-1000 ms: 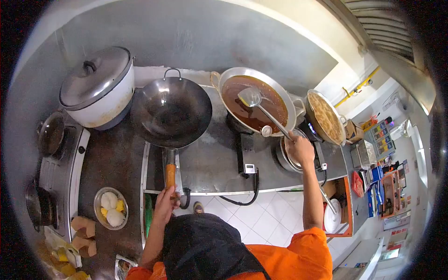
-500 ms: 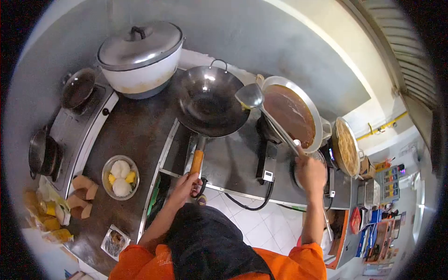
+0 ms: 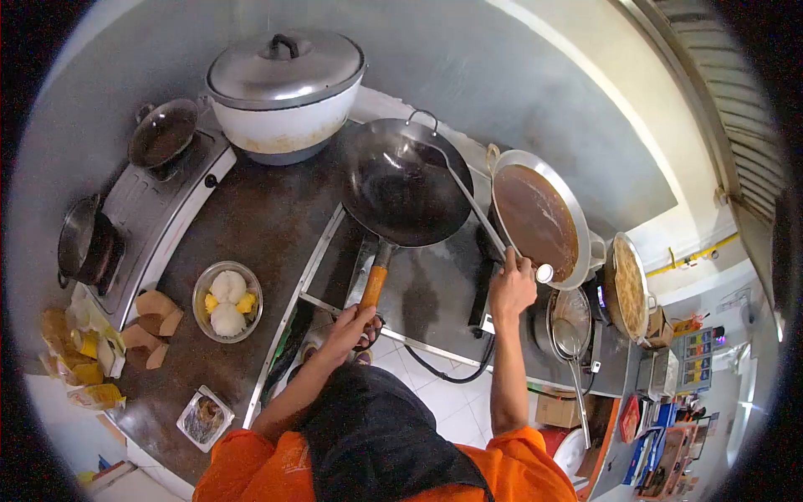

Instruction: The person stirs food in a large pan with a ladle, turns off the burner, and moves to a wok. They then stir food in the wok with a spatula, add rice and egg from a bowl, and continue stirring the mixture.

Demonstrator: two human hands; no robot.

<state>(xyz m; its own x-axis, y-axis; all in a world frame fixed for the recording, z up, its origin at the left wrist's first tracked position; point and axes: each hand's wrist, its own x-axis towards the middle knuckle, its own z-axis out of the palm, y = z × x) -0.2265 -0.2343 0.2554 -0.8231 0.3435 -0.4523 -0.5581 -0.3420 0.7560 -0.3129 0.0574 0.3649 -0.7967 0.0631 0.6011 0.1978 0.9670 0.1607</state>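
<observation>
A dark wok (image 3: pixel 393 201) with a wooden handle (image 3: pixel 375 285) stands at the centre. My left hand (image 3: pixel 355 330) is closed round the lower end of that handle. My right hand (image 3: pixel 511 293) grips a long metal ladle (image 3: pixel 477 209), whose head is down inside the wok; the bowl of the ladle is hard to make out against the dark metal. Right of the wok sits a wide pan of brown sauce (image 3: pixel 535 219). On the left counter a clear bowl (image 3: pixel 227 336) holds white rounded portions and yellow pieces.
A large lidded pot (image 3: pixel 280 125) stands at the back left, beside a gas stove (image 3: pixel 146 222) with small pans. Further right are a strainer (image 3: pixel 567 335) over a pot and another filled pan (image 3: pixel 627 280). A small foil tray (image 3: pixel 205 418) lies at the lower left.
The ladle's head has moved left from the sauce pan's edge into the wok, and my right hand has moved left. The view has shifted slightly. My left hand keeps its hold on the handle.
</observation>
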